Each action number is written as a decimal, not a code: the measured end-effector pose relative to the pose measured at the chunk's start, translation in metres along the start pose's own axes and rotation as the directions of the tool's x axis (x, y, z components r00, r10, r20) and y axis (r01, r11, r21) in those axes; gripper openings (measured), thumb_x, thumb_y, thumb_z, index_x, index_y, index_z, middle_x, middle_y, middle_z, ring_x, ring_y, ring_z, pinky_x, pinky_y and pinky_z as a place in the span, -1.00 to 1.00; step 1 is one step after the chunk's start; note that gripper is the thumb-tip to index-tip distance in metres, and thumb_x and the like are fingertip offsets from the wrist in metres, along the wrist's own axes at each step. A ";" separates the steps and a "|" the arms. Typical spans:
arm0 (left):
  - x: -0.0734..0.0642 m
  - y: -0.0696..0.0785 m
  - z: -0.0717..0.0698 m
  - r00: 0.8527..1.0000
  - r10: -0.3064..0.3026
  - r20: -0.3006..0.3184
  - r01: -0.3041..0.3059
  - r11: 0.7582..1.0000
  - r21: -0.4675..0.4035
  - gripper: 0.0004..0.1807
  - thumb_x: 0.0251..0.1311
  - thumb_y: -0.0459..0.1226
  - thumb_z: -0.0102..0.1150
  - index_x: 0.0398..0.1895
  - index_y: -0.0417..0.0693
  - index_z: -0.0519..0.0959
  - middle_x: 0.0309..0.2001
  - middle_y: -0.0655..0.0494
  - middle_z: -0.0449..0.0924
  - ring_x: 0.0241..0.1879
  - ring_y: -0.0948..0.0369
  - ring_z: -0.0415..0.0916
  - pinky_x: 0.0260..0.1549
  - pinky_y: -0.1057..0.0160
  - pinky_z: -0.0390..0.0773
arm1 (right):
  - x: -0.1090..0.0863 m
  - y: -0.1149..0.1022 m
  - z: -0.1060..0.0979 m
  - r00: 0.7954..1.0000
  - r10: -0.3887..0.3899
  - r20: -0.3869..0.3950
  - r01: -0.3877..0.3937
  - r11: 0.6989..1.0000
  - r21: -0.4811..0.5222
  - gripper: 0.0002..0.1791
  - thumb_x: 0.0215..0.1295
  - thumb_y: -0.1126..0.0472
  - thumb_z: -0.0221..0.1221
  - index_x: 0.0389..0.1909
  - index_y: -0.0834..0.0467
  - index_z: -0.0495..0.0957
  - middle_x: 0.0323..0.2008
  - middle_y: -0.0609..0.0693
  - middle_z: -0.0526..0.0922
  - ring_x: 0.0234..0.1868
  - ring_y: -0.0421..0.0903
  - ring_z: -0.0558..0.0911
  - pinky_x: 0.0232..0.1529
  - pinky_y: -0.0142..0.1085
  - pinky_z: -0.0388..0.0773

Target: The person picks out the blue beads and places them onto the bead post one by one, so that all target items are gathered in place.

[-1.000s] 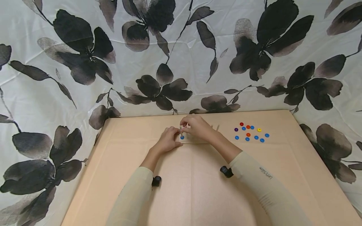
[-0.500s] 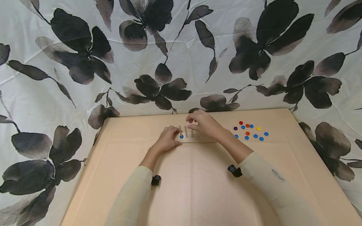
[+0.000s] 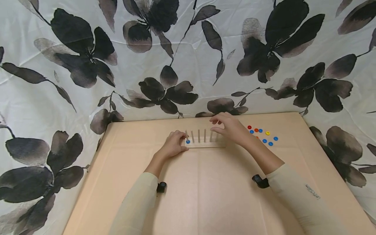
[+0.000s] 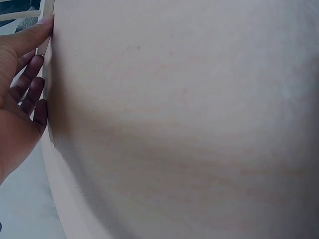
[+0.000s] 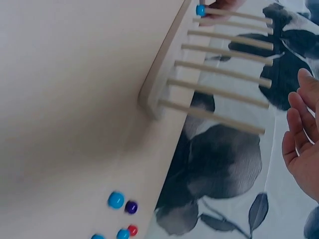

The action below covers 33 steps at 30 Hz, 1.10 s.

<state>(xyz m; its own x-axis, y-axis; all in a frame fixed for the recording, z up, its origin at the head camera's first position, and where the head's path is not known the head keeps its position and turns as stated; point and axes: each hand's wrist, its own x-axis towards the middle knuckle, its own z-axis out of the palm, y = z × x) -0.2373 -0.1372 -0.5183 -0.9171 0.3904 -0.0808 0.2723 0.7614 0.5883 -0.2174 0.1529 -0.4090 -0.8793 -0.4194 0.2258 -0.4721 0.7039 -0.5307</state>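
Observation:
A wooden peg board [image 3: 205, 146] stands near the far edge of the table, with a row of several upright pegs. One blue bead [image 3: 188, 141] sits low on its leftmost peg; the right wrist view shows the same bead [image 5: 200, 10] at the board's base. My left hand [image 3: 172, 144] holds the board's left end, and in the left wrist view the thumb of this hand [image 4: 15, 114] lies along its edge with the fingers behind. Above the board's right end is my right hand [image 3: 230, 127], fingers loosely bent, holding nothing.
Loose beads lie on the table right of the board: several blue beads [image 3: 270, 143], a yellow bead [image 3: 267, 133], a red bead [image 3: 249, 127] and orange ones. A purple bead [image 5: 131, 207] shows in the right wrist view. Floral cloth [image 3: 188, 49] hangs behind the table.
My right hand has moved right from the leftmost peg, along the board towards the loose beads, uncovering the pegs. The left hand stays at the board's left end.

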 end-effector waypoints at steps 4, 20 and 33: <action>-0.001 -0.002 -0.001 1.000 0.003 0.002 -0.003 1.000 0.006 -0.43 0.10 -0.15 0.56 0.17 -0.06 0.59 0.20 0.01 0.53 0.16 0.01 0.34 0.26 -0.01 0.34 | -0.009 0.012 -0.006 0.999 -0.022 -0.048 0.022 1.000 -0.006 -0.61 0.28 0.15 0.43 0.09 0.15 0.66 -0.09 0.05 0.71 -0.04 0.04 0.62 -0.02 -0.09 0.59; -0.003 0.001 -0.002 1.000 0.017 0.010 -0.017 1.000 0.020 -0.45 0.09 -0.15 0.58 0.15 -0.07 0.61 0.18 0.01 0.55 0.13 0.03 0.36 0.22 0.02 0.37 | -0.059 0.059 -0.016 0.984 0.114 -0.137 -0.114 0.993 0.005 -0.51 0.28 0.18 0.43 0.19 0.21 0.56 0.02 0.14 0.65 0.05 0.13 0.57 0.00 0.03 0.55; -0.005 0.000 -0.004 1.000 0.019 0.009 -0.019 1.000 0.010 -0.44 0.09 -0.16 0.58 0.15 -0.08 0.60 0.17 0.00 0.55 0.13 0.01 0.36 0.23 0.01 0.37 | -0.093 0.103 -0.008 0.963 0.260 -0.067 -0.261 0.965 -0.003 -0.52 0.33 0.19 0.39 0.20 0.27 0.56 0.09 0.25 0.63 0.09 0.21 0.54 0.13 0.15 0.45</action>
<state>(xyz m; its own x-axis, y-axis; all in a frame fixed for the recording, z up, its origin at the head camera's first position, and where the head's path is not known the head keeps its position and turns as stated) -0.2336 -0.1407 -0.5146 -0.9091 0.4094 -0.0768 0.2928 0.7592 0.5813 -0.1850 0.2690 -0.4788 -0.9740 -0.1827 0.1339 -0.2265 0.7908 -0.5687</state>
